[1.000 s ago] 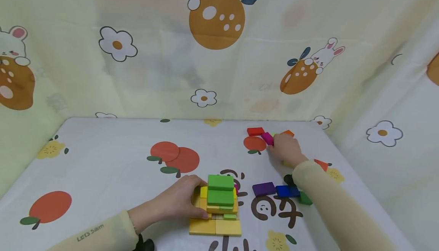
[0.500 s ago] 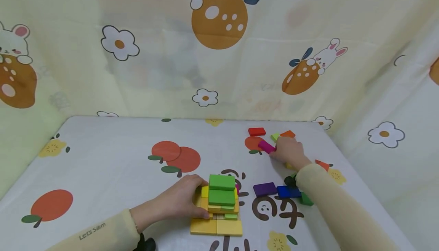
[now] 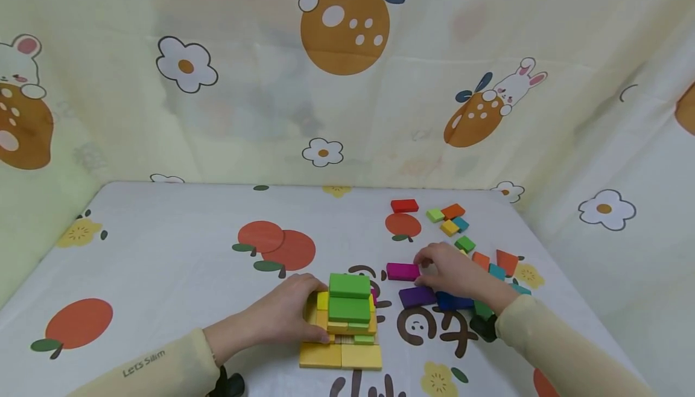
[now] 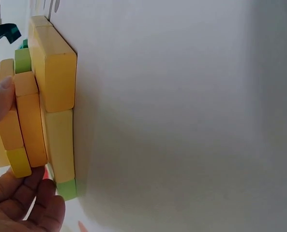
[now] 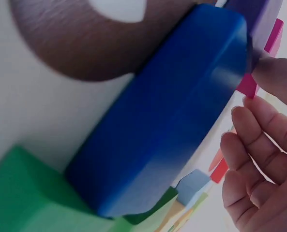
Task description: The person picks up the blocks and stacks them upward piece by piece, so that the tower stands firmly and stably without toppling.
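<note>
Filling right wrist view: blue block (image 5: 167, 106).

Head view looks forward and down over the table (image 3: 163, 252), taking in both forearms. Left wrist view sits close against the block stack (image 4: 46, 111), also visible in the head view. Right wrist view sits very near the blue block (image 5: 167, 111).
</note>
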The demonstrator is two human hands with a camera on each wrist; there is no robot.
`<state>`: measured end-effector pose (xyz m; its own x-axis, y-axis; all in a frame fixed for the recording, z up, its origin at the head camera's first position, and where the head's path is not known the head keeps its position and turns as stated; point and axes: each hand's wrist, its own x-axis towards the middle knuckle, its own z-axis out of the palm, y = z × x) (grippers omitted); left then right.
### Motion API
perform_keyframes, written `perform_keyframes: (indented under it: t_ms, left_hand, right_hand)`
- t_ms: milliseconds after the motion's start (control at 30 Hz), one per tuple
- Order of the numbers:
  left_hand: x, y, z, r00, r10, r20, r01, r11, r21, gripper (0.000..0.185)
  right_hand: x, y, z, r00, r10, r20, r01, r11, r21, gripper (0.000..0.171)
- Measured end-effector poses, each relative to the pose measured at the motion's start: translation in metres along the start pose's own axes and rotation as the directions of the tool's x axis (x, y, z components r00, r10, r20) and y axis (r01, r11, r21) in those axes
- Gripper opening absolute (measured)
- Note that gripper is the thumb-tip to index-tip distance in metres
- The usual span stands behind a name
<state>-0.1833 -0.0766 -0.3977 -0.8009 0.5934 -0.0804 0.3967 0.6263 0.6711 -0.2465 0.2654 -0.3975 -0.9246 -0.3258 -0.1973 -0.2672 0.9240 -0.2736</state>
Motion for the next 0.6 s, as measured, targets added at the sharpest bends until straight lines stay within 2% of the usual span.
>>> perform_keyframes:
  t_ms: [300,433,600]
  left_hand:
    - [0.000,0.000,0.001,1.000,0.003,-0.001,-0.003,1.000,-0.003,0.072]
    - [0.000,0.000,0.001,1.000,0.002,-0.001,-0.002,1.000,-0.001,0.072]
    - [0.000,-0.001,0.000,1.000,0.000,-0.003,0.000,1.000,0.000,0.072]
  right_hand:
    - [-0.005,0.001,0.000,0.999,0.040,-0.003,-0.040,0.999,0.030,0.032]
    - [-0.012,-0.003,-0.007,0.997,0.035,-0.068,-0.034,0.999,0.027,0.032]
    - [-0.037,-0.032,-0.030,0.979,-0.055,-0.196,0.065,0.997,0.043,0.031]
